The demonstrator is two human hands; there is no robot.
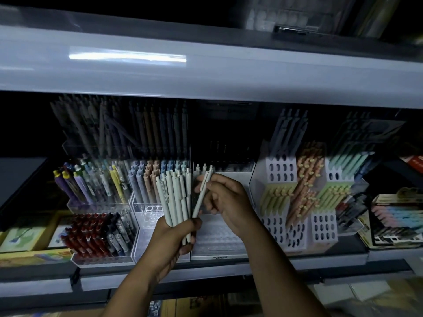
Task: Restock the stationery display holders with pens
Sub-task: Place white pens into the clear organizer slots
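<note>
Gripping a fanned bundle of pale pens (pixel 175 197), left hand (pixel 176 239) is wrapped tight around their lower ends, clicker tops up. Barrels are slim, matte, off-white to pale grey-green, each with a clip. Right hand (pixel 225 202) is partly curled, thumb and fingertips pinching a single pen (pixel 202 195) of the same kind, tilted, its lower end still beside the bundle. Both hands sit in front of a clear acrylic holder (pixel 219 239) with a grid of round sockets, mostly unfilled; a few matching pens stand in its back row. Left of it, clear tiered holders (pixel 103 207) carry purple, yellow, blue-grey and tan pens, red and black ones lower. Right: white perforated holder (pixel 282 170) with yellow-green, orange and mint pens. All on a grey shelf (pixel 320 261), dim light.
</note>
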